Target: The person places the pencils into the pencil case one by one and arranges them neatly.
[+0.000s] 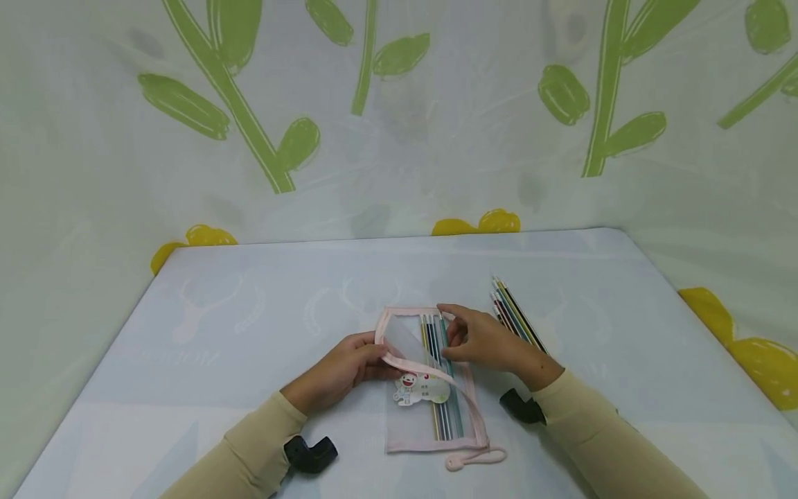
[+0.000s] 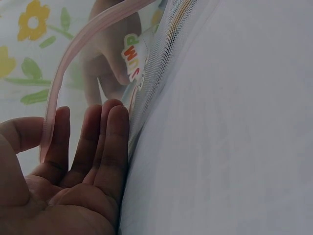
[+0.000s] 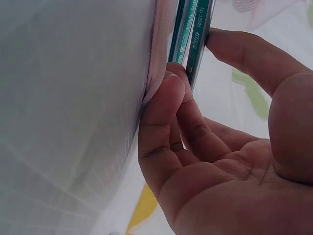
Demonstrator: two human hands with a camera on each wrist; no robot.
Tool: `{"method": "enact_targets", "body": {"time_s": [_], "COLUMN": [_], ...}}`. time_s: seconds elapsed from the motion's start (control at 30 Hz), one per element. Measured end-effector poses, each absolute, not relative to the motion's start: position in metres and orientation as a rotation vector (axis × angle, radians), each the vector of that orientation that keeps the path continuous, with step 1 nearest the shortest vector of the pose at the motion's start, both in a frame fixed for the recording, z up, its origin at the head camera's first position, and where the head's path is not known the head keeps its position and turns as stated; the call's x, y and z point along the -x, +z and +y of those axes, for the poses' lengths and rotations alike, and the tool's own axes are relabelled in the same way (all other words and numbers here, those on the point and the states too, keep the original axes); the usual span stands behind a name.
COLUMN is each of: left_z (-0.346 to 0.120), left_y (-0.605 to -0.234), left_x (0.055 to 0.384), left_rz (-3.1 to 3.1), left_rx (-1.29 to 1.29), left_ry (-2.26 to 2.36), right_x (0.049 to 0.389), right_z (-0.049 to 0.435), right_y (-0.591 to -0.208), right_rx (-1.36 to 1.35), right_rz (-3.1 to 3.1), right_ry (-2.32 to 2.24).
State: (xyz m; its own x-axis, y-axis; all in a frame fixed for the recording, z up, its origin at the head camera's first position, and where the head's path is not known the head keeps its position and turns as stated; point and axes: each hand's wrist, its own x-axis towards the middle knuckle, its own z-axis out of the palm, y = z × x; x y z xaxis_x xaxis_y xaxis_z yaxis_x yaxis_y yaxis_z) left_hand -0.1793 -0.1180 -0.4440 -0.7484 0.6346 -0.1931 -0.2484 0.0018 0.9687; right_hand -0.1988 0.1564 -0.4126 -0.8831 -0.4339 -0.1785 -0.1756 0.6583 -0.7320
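Observation:
A clear mesh pencil pouch (image 1: 411, 423) with pink edging lies on the table, its flap partly lifted. Several pencils (image 1: 443, 419) lie lengthwise inside it. My left hand (image 1: 358, 360) pinches the pouch's pink edge (image 2: 56, 90) between thumb and forefinger; the other fingers (image 2: 115, 129) extend beneath the clear sheet. At the pouch's upper right is my right hand (image 1: 480, 337). Its thumb and curled fingers pinch a green pencil (image 3: 199, 36), with another green pencil beside it. A cartoon label (image 1: 422, 389) sits on the pouch front.
A bundle of loose pencils (image 1: 516, 312) lies just beyond the right hand, partly hidden by the forearm. A pink pull loop (image 1: 476, 457) trails from the pouch's lower right corner. Black wrist devices (image 1: 310, 454) sit by both sleeves. A leaf-patterned curtain (image 1: 474, 138) hangs behind the table.

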Motion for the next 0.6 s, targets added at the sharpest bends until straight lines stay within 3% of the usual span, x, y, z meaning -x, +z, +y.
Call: {"method": "enact_targets", "body": {"time_s": [0.6], "left_z": [-0.1179], "left_y": [-0.4462], "left_x": [0.1791], "left_rz": [1.648], "left_rx": [-0.395], "left_ry": [1.834], "right_x": [0.1949], "right_z": [0.1541], "right_y": [-0.4136], "right_rx": [0.584], "right_rz": [2.573], "right_ry": [-1.058]}}
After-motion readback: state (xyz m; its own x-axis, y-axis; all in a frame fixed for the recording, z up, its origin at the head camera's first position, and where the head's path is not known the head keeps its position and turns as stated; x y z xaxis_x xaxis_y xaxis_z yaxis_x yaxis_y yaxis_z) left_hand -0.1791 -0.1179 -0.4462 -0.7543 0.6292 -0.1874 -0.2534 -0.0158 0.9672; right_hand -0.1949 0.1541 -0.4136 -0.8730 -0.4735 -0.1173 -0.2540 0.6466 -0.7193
